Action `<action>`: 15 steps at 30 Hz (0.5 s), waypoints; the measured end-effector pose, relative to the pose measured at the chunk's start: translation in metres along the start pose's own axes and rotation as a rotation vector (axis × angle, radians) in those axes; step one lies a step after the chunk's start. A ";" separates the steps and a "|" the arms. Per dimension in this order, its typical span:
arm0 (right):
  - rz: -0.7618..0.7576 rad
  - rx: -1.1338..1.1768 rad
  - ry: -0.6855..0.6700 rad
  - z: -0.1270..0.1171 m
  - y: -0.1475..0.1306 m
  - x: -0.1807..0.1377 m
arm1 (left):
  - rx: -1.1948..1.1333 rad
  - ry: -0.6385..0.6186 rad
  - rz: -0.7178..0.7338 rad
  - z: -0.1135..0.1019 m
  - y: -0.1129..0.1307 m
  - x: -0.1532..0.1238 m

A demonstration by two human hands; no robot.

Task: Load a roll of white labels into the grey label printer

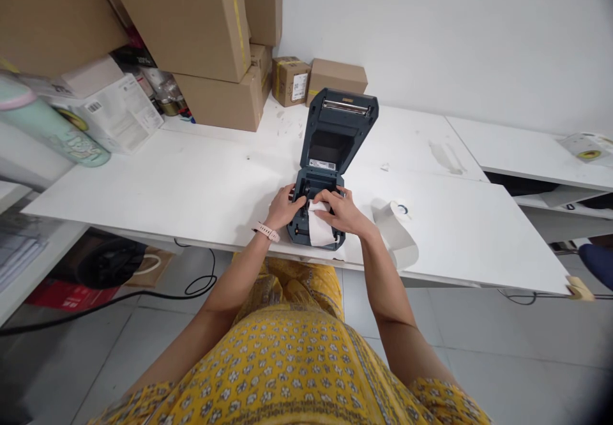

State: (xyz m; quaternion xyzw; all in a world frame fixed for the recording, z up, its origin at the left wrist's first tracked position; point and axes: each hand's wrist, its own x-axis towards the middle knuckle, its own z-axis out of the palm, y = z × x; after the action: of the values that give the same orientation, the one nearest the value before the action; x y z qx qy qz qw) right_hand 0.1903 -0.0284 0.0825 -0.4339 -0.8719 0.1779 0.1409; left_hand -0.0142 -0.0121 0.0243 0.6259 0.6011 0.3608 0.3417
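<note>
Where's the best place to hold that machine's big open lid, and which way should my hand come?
Probably hold the lid by its top edge, with your hand coming from above. The lid stands up, joined to the base at its lower end, so the top edge is free for a grip. The left hand and right hand are lower down.

The white table (205,186) has a flat top, with a thin seam near its rear edge. Behind the table rises a plain white wall (454,36). To the right of the table, a further white worktop (520,150) stands above open white shelves (546,205); to its left is white shelving (10,195). Beneath the table extends a floor (464,329) of pale grey tiles with thin joints. Light across the table is even, with soft shadows.
</note>
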 end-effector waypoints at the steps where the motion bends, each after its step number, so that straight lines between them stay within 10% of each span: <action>1: -0.010 0.020 -0.009 -0.001 0.001 -0.002 | -0.005 0.004 0.000 0.000 -0.001 0.000; 15: 0.030 0.075 0.094 0.014 -0.002 -0.016 | -0.115 0.023 0.045 0.002 -0.003 0.002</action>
State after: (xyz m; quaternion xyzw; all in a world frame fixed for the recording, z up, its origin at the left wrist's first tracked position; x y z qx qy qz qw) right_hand 0.1927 -0.0453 0.0695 -0.4493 -0.8505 0.1917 0.1952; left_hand -0.0140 -0.0101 0.0211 0.6142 0.5693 0.4094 0.3620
